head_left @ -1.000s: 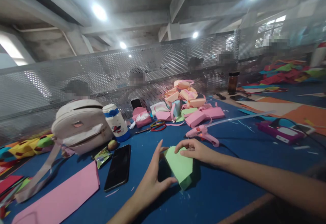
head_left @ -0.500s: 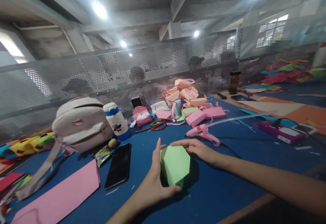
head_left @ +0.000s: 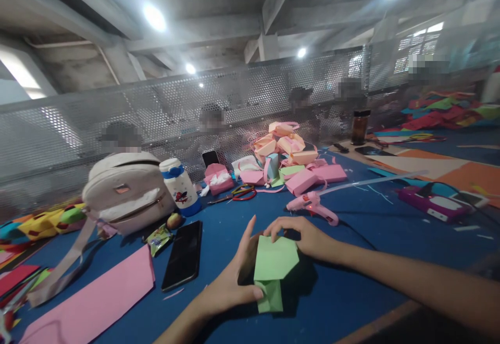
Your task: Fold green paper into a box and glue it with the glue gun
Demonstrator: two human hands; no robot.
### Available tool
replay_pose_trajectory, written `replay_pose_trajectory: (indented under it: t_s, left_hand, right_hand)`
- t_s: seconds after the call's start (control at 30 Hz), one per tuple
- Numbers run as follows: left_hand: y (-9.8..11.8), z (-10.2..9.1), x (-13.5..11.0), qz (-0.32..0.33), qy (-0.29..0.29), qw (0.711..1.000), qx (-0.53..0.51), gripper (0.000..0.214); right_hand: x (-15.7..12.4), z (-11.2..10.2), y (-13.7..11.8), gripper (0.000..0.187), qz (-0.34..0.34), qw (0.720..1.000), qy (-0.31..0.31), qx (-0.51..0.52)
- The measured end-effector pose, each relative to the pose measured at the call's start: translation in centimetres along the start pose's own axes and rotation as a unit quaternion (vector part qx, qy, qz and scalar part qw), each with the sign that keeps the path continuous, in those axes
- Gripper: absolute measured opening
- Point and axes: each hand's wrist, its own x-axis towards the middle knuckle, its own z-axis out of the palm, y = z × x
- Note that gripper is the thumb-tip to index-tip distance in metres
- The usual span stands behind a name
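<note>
A light green folded paper box is held just over the blue table, with a many-sided flat face and a folded side wall below it. My left hand cups its left side, thumb on the lower wall and the other fingers spread upward behind. Bent over the box's top and right edge are the fingers of my right hand; some fingertips are hidden behind the paper. Beyond my right hand lies a pink glue gun with a long clear glue stick in its back.
To the left are a black phone, a folded pink sheet, a beige backpack and a white-blue bottle. Scissors and a pile of paper boxes lie ahead. A purple power strip sits right, near the cord.
The green paper box has tilted and shifted slightly right, showing its folded side wall. My right fingers have curled over its top edge; my left thumb now lies on the lower wall.
</note>
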Motion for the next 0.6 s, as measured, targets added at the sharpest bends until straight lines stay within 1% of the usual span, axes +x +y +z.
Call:
replay_pose_trajectory:
  t_s: [0.07,0.13,0.2,0.27,0.33,0.37,0.47,0.6]
  left_hand:
    - [0.0,-0.3,-0.2,-0.003,-0.003,1.000,0.013,0.110]
    - [-0.1,-0.9,-0.4,-0.007,0.008,0.999,0.038,0.092]
    - [-0.3,-1.5,-0.4,0.005,0.039,0.998,0.058,0.075]
    - [-0.5,-2.1,-0.2,0.039,0.081,0.994,0.057,0.065]
    - [-0.8,-2.5,-0.1,0.067,0.113,0.990,0.043,0.059]
    - [-0.9,-2.6,0.0,0.070,0.124,0.989,0.035,0.057]
    - [-0.9,-2.4,0.1,0.045,0.160,0.985,0.039,0.050]
    - [-0.8,-2.1,0.1,-0.006,0.204,0.974,0.099,0.047]
  right_hand:
    - [0.1,-0.1,0.2,0.004,0.009,0.999,0.037,-0.010]
    - [0.1,-0.3,0.2,0.003,0.010,0.998,0.064,-0.026]
    - [0.2,-0.4,0.1,0.004,0.006,0.996,0.082,-0.039]
    - [0.2,-0.5,0.1,0.005,0.009,0.994,0.093,-0.050]
    - [0.2,-0.5,0.0,0.007,0.021,0.993,0.094,-0.060]
    - [0.1,-0.4,0.0,0.006,0.028,0.993,0.095,-0.065]
    - [0.1,-0.3,-0.1,0.003,0.049,0.992,0.097,-0.068]
    - [0.2,-0.3,-0.3,0.008,0.080,0.991,0.093,-0.060]
